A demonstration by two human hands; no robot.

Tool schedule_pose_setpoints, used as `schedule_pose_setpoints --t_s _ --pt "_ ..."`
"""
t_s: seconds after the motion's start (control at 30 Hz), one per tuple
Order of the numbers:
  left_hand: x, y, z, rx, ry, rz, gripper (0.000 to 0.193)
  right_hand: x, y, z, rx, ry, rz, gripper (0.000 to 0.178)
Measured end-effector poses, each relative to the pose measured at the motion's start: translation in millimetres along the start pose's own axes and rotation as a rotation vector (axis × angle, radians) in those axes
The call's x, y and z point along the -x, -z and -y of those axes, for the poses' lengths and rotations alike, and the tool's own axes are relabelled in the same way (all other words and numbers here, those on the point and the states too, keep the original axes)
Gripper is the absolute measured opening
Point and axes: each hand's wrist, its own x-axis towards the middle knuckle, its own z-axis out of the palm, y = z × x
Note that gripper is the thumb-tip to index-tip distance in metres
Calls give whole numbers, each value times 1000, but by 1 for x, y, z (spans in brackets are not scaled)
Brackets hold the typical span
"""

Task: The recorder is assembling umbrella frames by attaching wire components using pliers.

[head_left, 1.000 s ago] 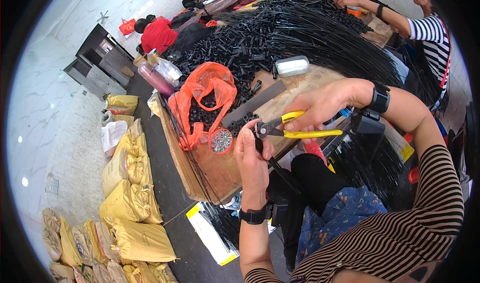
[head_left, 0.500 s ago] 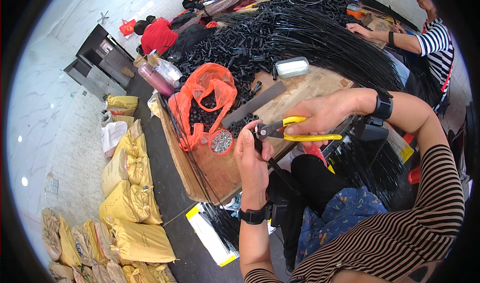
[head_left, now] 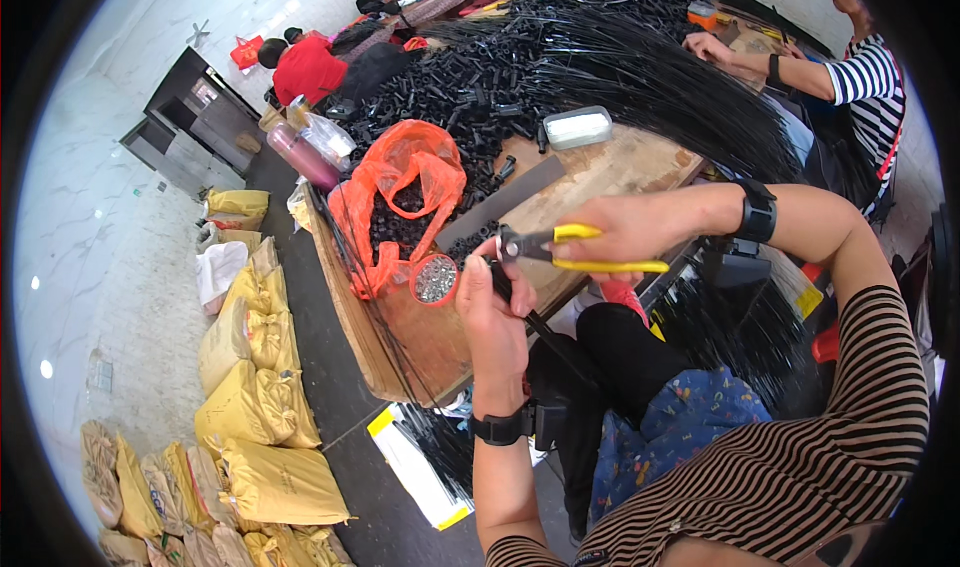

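Note:
My right hand (head_left: pixel 625 229) is wrapped round pliers with yellow handles (head_left: pixel 615 265). Their dark metal jaws (head_left: pixel 522 245) point left and meet the top of what my left hand holds. My left hand (head_left: pixel 495 317), upright with thumb and fingers closed, grips a thin black rod or bundle of rods (head_left: pixel 560 341) that slants down toward my lap. Whatever lies between the jaws is too small to make out. Close by on the wooden table (head_left: pixel 425 337) stand a small red-rimmed tub of metal bits (head_left: pixel 435 280) and an open orange plastic bag (head_left: pixel 380 182) with black parts.
Black fittings (head_left: pixel 450 87) and long black rods (head_left: pixel 660 77) heap over the table's far side. A flat metal strip (head_left: pixel 500 202) and a clear container (head_left: pixel 578 128) lie nearer. A co-worker in stripes (head_left: pixel 875 87) sits at right. Yellow sacks (head_left: pixel 285 477) line the left wall.
The whole view has shifted slightly. My hands and the pliers keep nearly the same pose, jaws still at the rod's upper end. The co-worker's hands at right have come closer together.

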Motion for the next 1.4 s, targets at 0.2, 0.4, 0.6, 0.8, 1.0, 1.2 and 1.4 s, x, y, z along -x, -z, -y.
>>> schedule_pose_setpoints --t_s 0.2,0.4,0.6,0.8,1.0,1.2,1.4 --pt "2 16 -6 -60 -107 -60 42 -41 -1 -32 331 32 -265 20" --pt "2 16 -4 -68 -110 -72 42 -93 -34 -79 502 181 -455 31" --pt "5 20 -5 -51 -118 -72 42 -100 -46 -77 630 228 -443 30" --pt "3 19 -5 -43 -101 -77 42 -104 -44 -70 909 418 -416 22" --pt "2 21 -4 -51 -115 -85 41 -108 -46 -59 1066 590 -295 21" --pt "-5 11 4 -109 -96 -142 42 -109 -36 -73 569 413 -642 34" --pt "-11 4 7 -137 -80 -110 43 -67 -47 -21 -793 267 -540 37"
